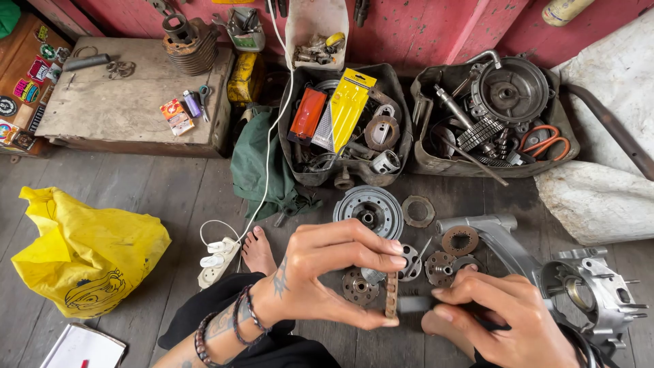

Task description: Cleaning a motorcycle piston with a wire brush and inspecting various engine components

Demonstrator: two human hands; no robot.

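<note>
1. The person's left hand [327, 272] is pinching a thin, rust-brown perforated metal disc [391, 294] edge-on, thumb below and fingertips on top, clamped on its rim. The disc is standing upright above the grey plank floor [170, 197], just in front of the person's knees.
2. The right hand [507, 317] is gripping a dark grey, short bar-shaped tool [414, 304], fingers closed round it, its tip touching the disc's face. What kind of tool it is cannot be told.
3. Judgement: the work is going best with the disc held firmly by the rim, fingertips kept off the face, and the tool pressed squarely so it is not skidding across the holes.
4. Lying on the floor just beyond the hands are small round toothed steel plates [359, 286], dull and oily, and a brown friction ring [460, 240].
5. A ribbed silver cast drum [368, 210] is sitting further out; a pale aluminium engine casing [599, 289] is resting at the right.
6. A crumpled yellow plastic bag [85, 249] is lying well apart at the left.
</note>
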